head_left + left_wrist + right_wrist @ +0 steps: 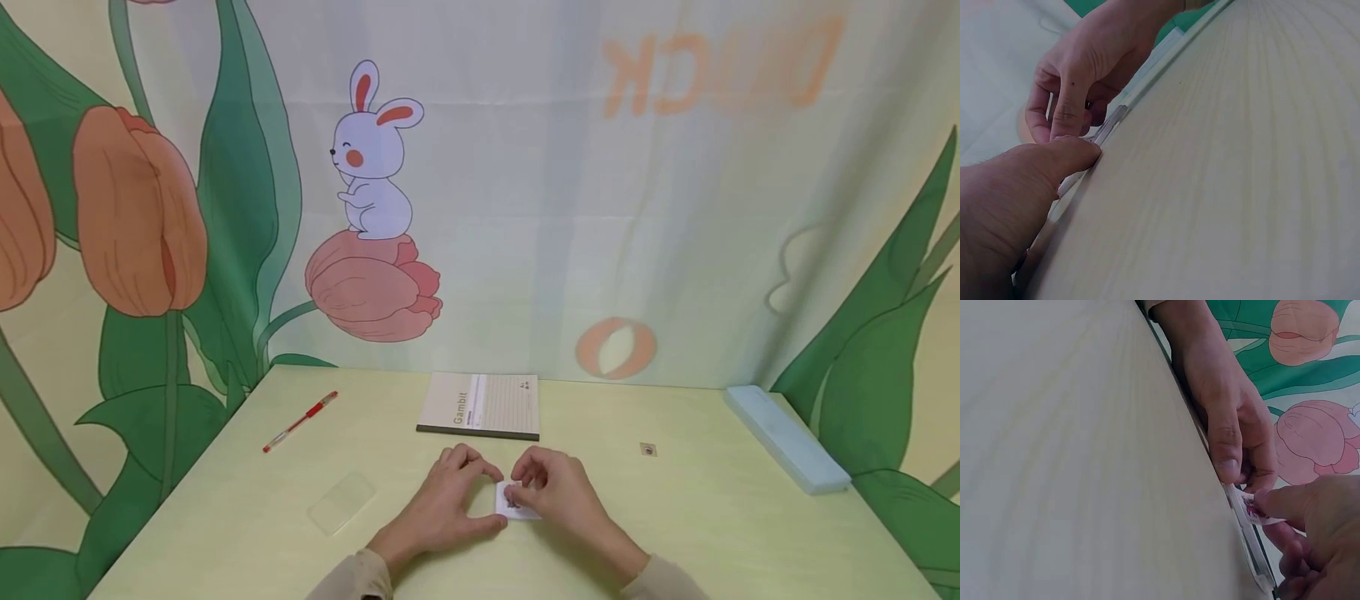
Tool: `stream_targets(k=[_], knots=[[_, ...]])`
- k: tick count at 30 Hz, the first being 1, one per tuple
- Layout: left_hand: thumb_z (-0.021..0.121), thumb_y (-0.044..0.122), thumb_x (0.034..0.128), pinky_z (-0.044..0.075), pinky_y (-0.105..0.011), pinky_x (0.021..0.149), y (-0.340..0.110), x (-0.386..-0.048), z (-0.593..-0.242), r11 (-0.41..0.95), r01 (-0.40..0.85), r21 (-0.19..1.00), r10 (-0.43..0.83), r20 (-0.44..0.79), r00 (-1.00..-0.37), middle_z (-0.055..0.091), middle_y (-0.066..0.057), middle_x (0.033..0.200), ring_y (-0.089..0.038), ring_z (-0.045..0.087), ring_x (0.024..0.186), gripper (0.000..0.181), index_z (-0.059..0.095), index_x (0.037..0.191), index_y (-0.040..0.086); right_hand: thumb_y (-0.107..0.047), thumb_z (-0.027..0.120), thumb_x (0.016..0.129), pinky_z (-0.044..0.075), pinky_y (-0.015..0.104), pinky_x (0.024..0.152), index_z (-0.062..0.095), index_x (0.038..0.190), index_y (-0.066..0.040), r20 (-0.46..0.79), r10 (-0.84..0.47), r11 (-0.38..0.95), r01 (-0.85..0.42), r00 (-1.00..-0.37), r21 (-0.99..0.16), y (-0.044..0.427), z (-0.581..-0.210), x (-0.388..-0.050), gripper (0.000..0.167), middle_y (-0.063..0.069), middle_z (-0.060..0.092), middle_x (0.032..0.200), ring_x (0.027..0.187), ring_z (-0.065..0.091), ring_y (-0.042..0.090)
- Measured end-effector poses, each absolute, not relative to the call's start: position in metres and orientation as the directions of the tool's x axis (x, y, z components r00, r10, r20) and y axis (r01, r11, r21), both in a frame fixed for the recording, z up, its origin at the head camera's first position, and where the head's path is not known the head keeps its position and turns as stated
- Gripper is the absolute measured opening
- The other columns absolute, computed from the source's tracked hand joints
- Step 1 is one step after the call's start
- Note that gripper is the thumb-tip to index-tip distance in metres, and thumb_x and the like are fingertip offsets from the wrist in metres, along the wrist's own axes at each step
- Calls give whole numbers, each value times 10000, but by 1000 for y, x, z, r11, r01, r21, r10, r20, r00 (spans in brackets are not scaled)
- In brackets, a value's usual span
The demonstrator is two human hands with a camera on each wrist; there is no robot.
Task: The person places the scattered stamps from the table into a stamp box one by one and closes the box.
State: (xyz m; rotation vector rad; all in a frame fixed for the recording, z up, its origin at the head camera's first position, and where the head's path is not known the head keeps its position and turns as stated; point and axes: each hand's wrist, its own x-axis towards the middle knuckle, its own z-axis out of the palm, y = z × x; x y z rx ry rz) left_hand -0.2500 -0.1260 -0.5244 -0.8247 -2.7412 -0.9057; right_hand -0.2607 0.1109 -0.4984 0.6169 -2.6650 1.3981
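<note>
In the head view a small white stack of printed paper pieces (pixel 517 512) lies near the table's front. Its shallow clear case (pixel 1249 540) shows edge-on in the right wrist view. My left hand (pixel 450 504) holds the case's left side between thumb and fingers. Over the stack, my right hand (pixel 562 492) pinches a small white paper piece with a dark print (pixel 1250 506), which is bent up from the case. The fingers partly hide that piece in the head view. A clear plastic lid (pixel 341 502) lies left of my left hand.
Behind the hands lies a notebook (pixel 480 406). A red pen (pixel 300 422) is at the left, a light blue pencil case (pixel 787 439) at the right edge. A small square paper piece (pixel 648 450) lies right of the hands. A printed curtain (pixel 510 208) hangs behind the table.
</note>
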Motion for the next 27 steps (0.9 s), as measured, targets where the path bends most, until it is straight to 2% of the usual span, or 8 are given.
stream_targets(k=[6,13,20,27], knots=[[861,540,894,433,-432,1051,-126,-250,-524,666,541,514,458,290,-840,532,67,1278,-145,453,1172,508,720,1309,284,-157,972,863,420,235,635,730,905,-217,268,-278,568,-384,-922,-728,109,-505,-260,252,-90,660,843,711,521,85],[868,549,887,436,-423,1052,-125,-250,-524,674,533,512,447,291,-846,543,77,1291,-138,457,1184,500,721,1305,317,-264,911,937,443,273,729,762,947,-254,250,-320,599,-400,-914,-694,113,-503,-262,150,-44,639,949,822,534,140],[844,572,908,433,-417,1033,-124,-249,-525,669,535,516,450,291,-844,538,61,1274,-139,449,1159,484,721,1295,307,-366,968,852,448,365,888,758,1003,-275,202,-403,623,-430,-892,-653,120,-503,-260,274,11,601,1119,1048,528,216],[833,578,911,435,-408,1022,-124,-250,-525,674,546,498,454,305,-837,535,62,1260,-138,451,1143,476,723,1286,306,-373,984,853,496,387,933,745,1018,-270,237,-411,628,-462,-880,-626,119,-508,-260,308,-13,577,1109,1078,534,192]])
